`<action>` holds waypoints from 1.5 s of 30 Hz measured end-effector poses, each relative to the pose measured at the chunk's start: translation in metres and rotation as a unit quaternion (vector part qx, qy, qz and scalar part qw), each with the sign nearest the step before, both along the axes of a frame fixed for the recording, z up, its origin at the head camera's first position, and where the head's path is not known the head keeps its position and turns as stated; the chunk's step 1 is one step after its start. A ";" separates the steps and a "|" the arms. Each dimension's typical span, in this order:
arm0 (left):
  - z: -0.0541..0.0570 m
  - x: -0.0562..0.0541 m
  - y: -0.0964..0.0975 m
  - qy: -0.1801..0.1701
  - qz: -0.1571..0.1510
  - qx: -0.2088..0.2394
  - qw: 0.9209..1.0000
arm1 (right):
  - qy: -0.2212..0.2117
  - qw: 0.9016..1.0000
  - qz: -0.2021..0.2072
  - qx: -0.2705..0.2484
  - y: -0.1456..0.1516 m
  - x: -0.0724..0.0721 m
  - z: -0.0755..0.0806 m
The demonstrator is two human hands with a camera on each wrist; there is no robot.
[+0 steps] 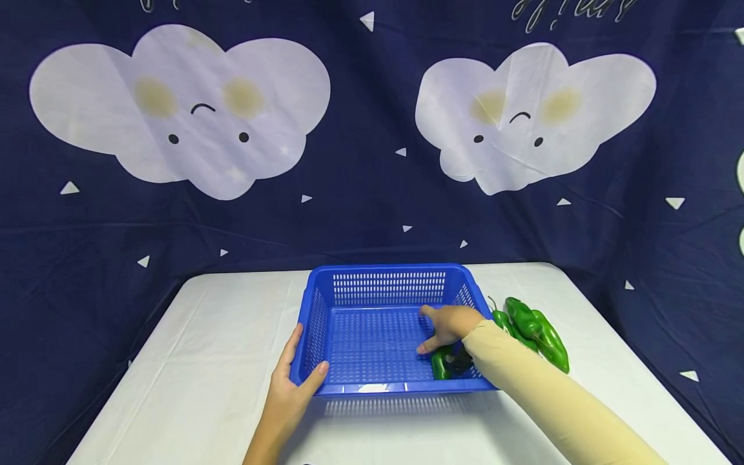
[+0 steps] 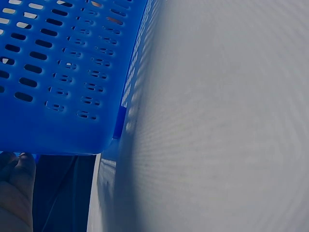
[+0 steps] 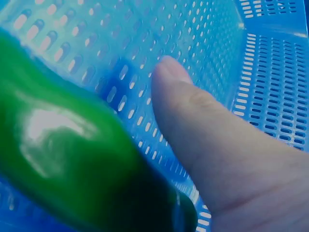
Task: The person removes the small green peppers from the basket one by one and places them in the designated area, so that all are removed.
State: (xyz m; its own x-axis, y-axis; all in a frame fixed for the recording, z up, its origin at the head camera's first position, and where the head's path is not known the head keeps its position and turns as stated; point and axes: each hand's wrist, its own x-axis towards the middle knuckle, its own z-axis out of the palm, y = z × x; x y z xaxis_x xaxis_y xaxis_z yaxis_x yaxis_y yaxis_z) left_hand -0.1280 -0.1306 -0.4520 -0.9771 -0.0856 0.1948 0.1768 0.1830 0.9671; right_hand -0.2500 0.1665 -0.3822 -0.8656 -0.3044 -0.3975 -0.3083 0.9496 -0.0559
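Note:
A blue plastic basket (image 1: 372, 387) with slotted walls stands on the white table. My left hand (image 1: 287, 387) grips its front left corner, thumb over the rim and fingers along the outside; in the left wrist view only a bit of the fingers (image 2: 19, 174) shows under the basket edge. Inside the right part of the basket, my right hand (image 1: 450, 324) reaches down with thumb and fingers spread apart. A glossy green pepper (image 1: 440, 365) lies in the front right corner, partly hidden by the wrist. In the right wrist view this pepper (image 3: 63, 140) lies beside the straight thumb (image 3: 193, 106), apart from it.
Several green peppers (image 1: 552, 342) lie heaped on the table just right of the basket, partly covered by the right sleeve (image 1: 540, 387). The white table (image 1: 192, 361) extends left of the basket. Behind hangs a dark blue cloth (image 1: 372, 213) with clouds.

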 end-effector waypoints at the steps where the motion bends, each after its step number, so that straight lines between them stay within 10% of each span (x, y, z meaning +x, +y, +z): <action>1: 0.000 0.000 0.000 0.000 0.000 0.000 1.000 | -0.002 1.000 -0.003 0.000 0.000 0.000 0.000; 16: -0.001 0.000 -0.002 -0.001 -0.001 0.001 1.000 | -0.036 0.998 -0.045 0.021 -0.006 0.014 -0.001; 39: 0.000 0.001 -0.001 0.004 -0.004 0.004 1.000 | -0.056 0.990 -0.065 -0.115 0.004 -0.018 -0.022; 45: 0.002 0.002 0.000 0.006 -0.005 -0.001 1.000 | -0.103 0.973 -0.096 -0.183 0.006 -0.022 -0.025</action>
